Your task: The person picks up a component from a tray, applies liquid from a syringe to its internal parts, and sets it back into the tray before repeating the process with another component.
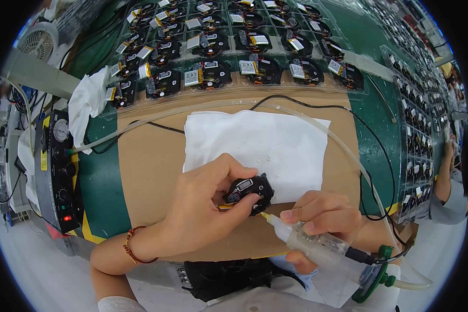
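1. Left hand [200, 208] pinches small black round device [249, 193] w/ thumb and fingers [234, 174] closed around it, holding it just above edge of white cloth [255, 143] and brown cardboard sheet [151, 171].
2. Device has small screen on top; yellowish strip sticks out at lower left, by thumb.
3. Right hand [320, 216] wraps fingers [309, 228] tight on clear syringe dispenser [317, 244]; its pale nozzle tip touches or nearly touches device's lower right edge, can't tell which.
4. Dispenser's back end has green cap [374, 278]; clear tube [343, 145] and black cable [372, 140] run from it, looping across cardboard toward left.
5. Cardboard lies on green tabletop [101, 187].
6. Clear trays [234, 44] of similar black parts sit behind cardboard; more trays at right.
7. Black control box [57, 166] w/ gauge and knobs stands at left, white rag [88, 99] near it, fan further back.
8. Red cord bracelet [132, 244] on left wrist.
9. Another person's arm [447, 182] at far right edge.
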### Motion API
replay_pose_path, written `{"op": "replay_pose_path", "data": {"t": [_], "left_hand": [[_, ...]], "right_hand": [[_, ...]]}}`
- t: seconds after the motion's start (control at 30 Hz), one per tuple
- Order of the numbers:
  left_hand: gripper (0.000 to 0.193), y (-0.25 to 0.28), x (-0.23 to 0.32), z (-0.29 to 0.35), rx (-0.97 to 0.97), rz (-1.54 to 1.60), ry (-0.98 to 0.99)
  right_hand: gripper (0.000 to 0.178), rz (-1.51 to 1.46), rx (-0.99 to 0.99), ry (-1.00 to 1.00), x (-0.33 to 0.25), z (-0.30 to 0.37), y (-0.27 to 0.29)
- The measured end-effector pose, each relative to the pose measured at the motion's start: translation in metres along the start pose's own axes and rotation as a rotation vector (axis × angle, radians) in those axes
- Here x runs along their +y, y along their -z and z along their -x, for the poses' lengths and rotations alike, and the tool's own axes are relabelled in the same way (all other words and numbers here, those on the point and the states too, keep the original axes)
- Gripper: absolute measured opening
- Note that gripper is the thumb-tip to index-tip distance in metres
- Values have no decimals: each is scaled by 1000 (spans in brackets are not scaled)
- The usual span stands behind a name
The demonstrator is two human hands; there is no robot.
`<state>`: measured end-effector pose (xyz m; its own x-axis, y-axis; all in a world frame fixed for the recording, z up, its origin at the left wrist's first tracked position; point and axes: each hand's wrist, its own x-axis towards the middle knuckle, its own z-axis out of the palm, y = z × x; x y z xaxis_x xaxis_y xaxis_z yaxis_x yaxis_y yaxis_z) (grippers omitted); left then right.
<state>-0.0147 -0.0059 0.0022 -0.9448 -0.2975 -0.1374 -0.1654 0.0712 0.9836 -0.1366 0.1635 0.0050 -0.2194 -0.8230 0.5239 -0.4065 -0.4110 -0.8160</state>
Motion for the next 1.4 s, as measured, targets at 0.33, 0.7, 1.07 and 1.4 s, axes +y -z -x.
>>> {"op": "replay_pose_path", "data": {"t": [0.33,0.7,1.07,1.4], "left_hand": [[23,1,-3,0,1,-22,-19],[23,5,-4,2,19,-35,-14],[23,1,-4,0,-5,-29,-29],[24,-2,-2,-1,-8,-9,-38]], "right_hand": [[42,17,26,-27,-1,1,2],[46,3,-14,-30,4,1,1],[47,17,20,-20,-2,2,4],[47,39,3,-24,-4,2,6]]}}
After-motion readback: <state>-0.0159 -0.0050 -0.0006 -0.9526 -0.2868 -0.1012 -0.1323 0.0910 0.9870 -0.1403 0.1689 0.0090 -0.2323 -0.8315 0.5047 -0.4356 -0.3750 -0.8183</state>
